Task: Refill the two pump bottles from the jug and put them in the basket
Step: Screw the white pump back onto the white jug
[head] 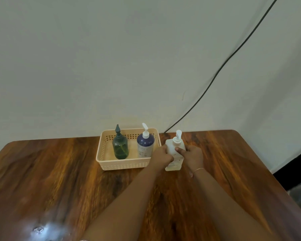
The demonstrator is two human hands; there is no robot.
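Note:
A white pump bottle [174, 153] stands upright on the wooden table [59, 180], just right of a peach plastic basket [122, 165]. My left hand [161, 156] grips its left side and my right hand [192, 156] grips its right side. Inside the basket stand a dark blue pump bottle [145, 145] with a white pump, on the right, and a dark green bottle [120, 146] with a pointed cap, on the left. No jug is in view.
A pale wall rises right behind the table's far edge. A black cable [224, 66] runs down the wall to the table behind the basket. The table's right edge drops to a dark floor area. A glare patch [42, 228] lies near left.

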